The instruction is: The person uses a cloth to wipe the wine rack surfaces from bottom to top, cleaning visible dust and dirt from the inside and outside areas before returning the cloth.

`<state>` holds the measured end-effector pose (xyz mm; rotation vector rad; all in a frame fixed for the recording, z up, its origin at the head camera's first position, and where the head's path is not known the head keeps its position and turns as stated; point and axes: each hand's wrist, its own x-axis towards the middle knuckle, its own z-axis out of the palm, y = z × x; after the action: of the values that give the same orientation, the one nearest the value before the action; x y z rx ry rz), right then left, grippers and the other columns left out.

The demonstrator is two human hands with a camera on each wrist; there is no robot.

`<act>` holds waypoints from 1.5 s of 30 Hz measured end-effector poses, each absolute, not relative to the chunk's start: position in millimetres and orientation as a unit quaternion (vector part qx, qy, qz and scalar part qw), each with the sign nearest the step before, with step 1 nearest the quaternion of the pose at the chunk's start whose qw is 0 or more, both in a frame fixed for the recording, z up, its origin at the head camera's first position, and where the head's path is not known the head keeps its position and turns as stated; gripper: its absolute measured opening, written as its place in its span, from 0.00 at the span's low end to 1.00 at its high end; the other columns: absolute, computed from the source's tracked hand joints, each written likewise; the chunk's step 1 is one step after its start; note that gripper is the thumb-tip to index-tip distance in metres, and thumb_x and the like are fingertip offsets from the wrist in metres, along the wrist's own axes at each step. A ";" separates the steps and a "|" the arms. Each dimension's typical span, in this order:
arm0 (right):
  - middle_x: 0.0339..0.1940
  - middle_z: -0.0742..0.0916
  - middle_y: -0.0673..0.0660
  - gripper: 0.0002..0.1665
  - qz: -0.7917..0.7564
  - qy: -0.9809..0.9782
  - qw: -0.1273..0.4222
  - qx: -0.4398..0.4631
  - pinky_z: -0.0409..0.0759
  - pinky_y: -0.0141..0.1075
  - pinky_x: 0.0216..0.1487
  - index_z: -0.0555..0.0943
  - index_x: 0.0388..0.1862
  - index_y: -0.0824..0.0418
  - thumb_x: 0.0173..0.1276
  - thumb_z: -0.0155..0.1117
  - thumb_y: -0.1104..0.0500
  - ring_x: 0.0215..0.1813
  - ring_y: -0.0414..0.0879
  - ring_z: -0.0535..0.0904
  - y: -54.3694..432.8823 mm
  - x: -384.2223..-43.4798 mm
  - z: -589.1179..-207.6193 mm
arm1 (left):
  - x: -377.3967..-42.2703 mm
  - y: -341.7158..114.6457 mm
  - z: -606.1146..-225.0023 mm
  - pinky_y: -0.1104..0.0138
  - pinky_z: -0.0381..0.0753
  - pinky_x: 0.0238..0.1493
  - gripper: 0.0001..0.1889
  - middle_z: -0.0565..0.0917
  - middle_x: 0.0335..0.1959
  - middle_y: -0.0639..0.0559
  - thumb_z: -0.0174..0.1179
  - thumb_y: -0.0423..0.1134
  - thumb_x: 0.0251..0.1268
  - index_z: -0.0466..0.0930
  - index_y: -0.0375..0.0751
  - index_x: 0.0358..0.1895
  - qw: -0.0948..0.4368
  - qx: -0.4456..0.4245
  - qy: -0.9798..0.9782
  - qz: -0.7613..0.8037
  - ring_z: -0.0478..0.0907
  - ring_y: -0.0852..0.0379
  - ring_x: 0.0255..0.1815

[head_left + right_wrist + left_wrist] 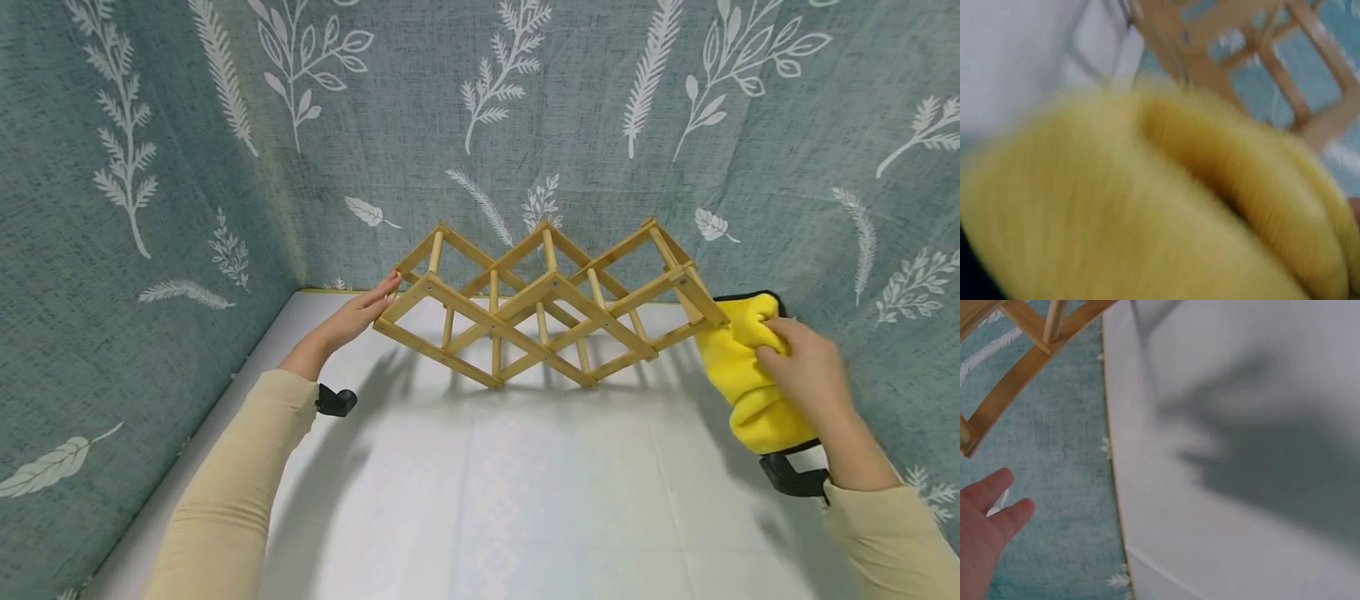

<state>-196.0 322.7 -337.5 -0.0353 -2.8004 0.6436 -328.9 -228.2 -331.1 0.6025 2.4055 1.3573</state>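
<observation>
A flat white table surface (592, 500) shows a faint, pale diamond-patterned band (498, 508) toward 6 o'clock. Shadow falls at 9 o'clock. A light-brown wooden lattice rack (553, 283) is at 12 o'clock; contact with the surface: indeterminate.

Rack (553, 284) between left hand (351, 323) and cloth (726, 360)
Right hand (813, 367) on cloth, right of rack; backdrop (420, 108) behind rack, table (570, 492) below.

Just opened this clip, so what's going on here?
A person is handling an expanded wooden lattice rack at the far side of a white tabletop. The left hand is at its left end, while the right hand grips a bunched yellow cloth by the right end.
</observation>
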 end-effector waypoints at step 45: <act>0.68 0.59 0.75 0.32 0.181 -0.976 -0.074 0.096 0.59 0.60 0.57 0.52 0.72 0.62 0.73 0.42 0.55 0.63 0.70 0.57 272.5 -321.8 -222.5 | -325.8 -173.7 -328.7 0.43 0.50 0.66 0.36 0.43 0.74 0.48 0.44 0.52 0.67 0.42 0.47 0.73 -0.012 0.310 0.840 0.446 0.44 0.40 0.72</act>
<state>-321.8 272.5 -222.5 0.3152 -3.2193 0.5955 -325.8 -173.7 -328.7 0.9814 2.6581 1.4112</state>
